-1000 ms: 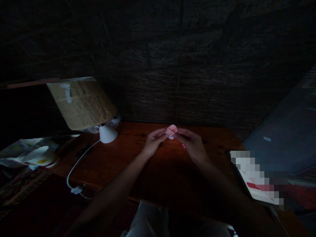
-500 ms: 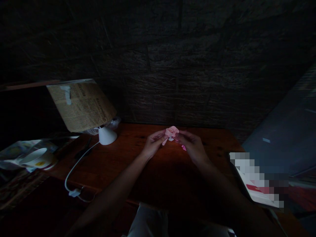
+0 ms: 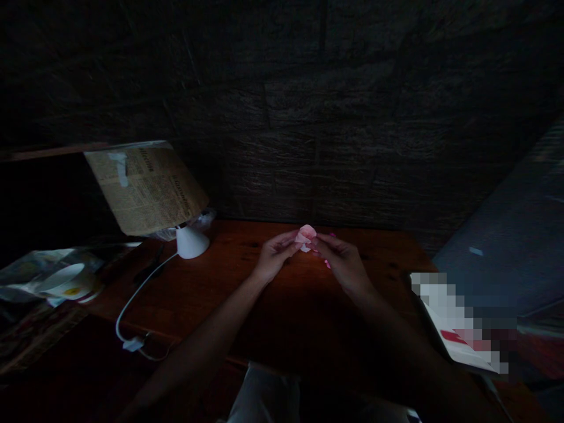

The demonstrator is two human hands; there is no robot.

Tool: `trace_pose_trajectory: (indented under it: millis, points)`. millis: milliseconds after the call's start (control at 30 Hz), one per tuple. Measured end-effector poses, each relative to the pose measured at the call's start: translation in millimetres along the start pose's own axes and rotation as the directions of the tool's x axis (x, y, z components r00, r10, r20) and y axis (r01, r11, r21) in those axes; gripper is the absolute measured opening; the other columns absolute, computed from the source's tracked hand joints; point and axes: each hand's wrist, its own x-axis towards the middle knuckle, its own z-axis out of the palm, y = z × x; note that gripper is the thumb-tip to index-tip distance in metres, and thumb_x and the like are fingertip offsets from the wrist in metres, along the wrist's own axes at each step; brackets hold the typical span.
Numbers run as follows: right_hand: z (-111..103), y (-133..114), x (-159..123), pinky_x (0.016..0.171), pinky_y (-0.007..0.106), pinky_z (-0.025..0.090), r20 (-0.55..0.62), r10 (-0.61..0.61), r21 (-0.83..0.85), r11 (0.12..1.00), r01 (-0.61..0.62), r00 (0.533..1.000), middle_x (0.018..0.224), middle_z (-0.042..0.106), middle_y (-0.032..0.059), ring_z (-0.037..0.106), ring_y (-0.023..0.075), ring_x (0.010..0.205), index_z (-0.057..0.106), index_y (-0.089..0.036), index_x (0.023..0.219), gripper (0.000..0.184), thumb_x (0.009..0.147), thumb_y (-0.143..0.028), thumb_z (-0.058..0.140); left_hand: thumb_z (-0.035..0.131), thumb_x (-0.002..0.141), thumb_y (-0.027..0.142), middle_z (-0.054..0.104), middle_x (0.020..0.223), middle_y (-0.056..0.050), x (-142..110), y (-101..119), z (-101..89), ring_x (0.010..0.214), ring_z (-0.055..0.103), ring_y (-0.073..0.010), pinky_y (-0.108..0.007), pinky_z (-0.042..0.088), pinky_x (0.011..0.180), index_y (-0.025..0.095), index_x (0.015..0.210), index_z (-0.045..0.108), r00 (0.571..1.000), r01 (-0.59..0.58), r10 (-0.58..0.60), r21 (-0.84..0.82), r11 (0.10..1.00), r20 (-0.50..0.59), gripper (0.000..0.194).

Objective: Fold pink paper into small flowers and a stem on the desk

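Observation:
My left hand (image 3: 275,257) and my right hand (image 3: 341,260) meet over the far middle of a dark red-brown wooden table (image 3: 220,294). Both pinch a small crumpled pink paper piece (image 3: 305,234) between their fingertips, a little above the tabletop. A tiny pink scrap (image 3: 328,264) shows just under my right hand. The scene is very dim, so the paper's exact shape is hard to make out.
A white lamp base (image 3: 190,241) with a newspaper-covered shade (image 3: 147,185) stands at the back left, its white cable (image 3: 132,305) trailing toward the front edge. A white cup (image 3: 66,281) sits on papers at far left. A booklet (image 3: 458,329) lies at right. A dark wall rises behind.
The pink paper has been turned and pressed slightly between my fingertips; my hands stay almost in the same place.

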Motion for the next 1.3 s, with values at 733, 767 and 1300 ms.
trace_pose_trajectory:
  millis: [733, 767, 1300]
  points:
    - [3, 9, 0, 0.088, 0.039, 0.050, -0.054, 0.034, 0.038, 0.999, -0.032, 0.998, 0.103, 0.076, 0.0051, 0.068, 0.0251, 0.100, 0.076, -0.024, 0.100, 0.035, 0.075, -0.048, 0.070, 0.080, 0.071, 0.026, 0.074, 0.108, -0.009, -3, 4, -2.9, 0.100, 0.068, -0.0209, -0.037, 0.052, 0.094, 0.017, 0.104, 0.070, 0.975, -0.215, 0.221, 0.339, 0.916, 0.020, 0.036]
    - [2, 7, 1, 0.085, 0.038, 0.051, -0.065, 0.062, 0.028, 0.998, -0.060, 0.996, 0.099, 0.076, 0.0056, 0.068, 0.0250, 0.097, 0.076, -0.023, 0.097, 0.035, 0.074, -0.049, 0.069, 0.079, 0.071, 0.026, 0.074, 0.110, -0.010, -3, 4, -2.9, 0.101, 0.068, -0.0214, -0.038, 0.051, 0.095, 0.018, 0.106, 0.070, 0.975, -0.217, 0.222, 0.363, 0.906, 0.028, 0.037]
    - [-18, 1, 10, 0.061, 0.027, 0.045, 0.115, 0.114, -0.079, 0.991, -0.105, 0.987, 0.070, 0.071, 0.0019, 0.062, 0.0173, 0.069, 0.079, -0.019, 0.086, 0.036, 0.064, -0.047, 0.076, 0.072, 0.080, 0.023, 0.073, 0.114, -0.009, -7, 10, -2.3, 0.104, 0.068, -0.0228, -0.040, 0.051, 0.096, 0.023, 0.107, 0.073, 0.917, -0.393, 0.305, 0.462, 0.795, 0.255, 0.027]
